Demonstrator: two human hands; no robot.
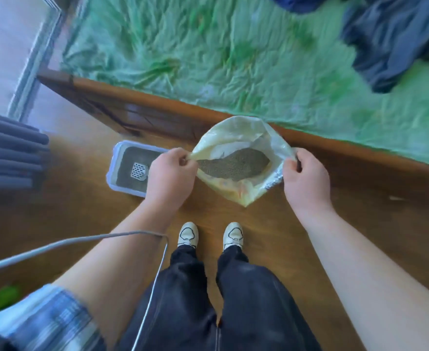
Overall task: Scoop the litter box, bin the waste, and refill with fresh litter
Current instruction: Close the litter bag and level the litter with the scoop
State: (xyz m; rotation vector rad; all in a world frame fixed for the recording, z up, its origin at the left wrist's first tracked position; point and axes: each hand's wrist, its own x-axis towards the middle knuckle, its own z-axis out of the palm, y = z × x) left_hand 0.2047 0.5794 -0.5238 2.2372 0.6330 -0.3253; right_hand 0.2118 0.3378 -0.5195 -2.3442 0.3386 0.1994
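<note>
View: head camera, looking down; the frame is motion-blurred.
Hands, count: two, both bare, both gripping.
Left hand (170, 171): fingers curled, pinching the left edge of the bag mouth.
Right hand (306, 177): fingers curled, clenched on the right edge of the same mouth.
Litter bag (236, 191), count: one, pale yellow and held between the two grips, its mouth pulled wide open and facing up.
Fresh litter (233, 164): grey-brown granules lying inside the bag, between the two grips.
Litter box (110, 173), count: one, a pale-rimmed rectangular tray on the floor just beyond and outboard of the left grip. The left hand hides its near corner, and grey litter covers its bottom.
Scoop (139, 171), count: one, white and slotted, lying on the litter in the box, close beside the left grip.
Shoes (188, 234), count: two, pale, on the floor below the grips, under dark trouser legs.
Cable (56, 247), count: one, grey, running across the left forearm.
Surface: brown wooden floor (81, 211).
Room, beyond the grips: a wooden bed frame (137, 107) carrying a creased green sheet (208, 59), with dark blue bedding (398, 39) heaped at the far right.
Room, left of the grips: grey pleated curtain (8, 153).
Unidentified: one small green object (0, 298) at lower left, possibly a toy, too blurred to tell.
</note>
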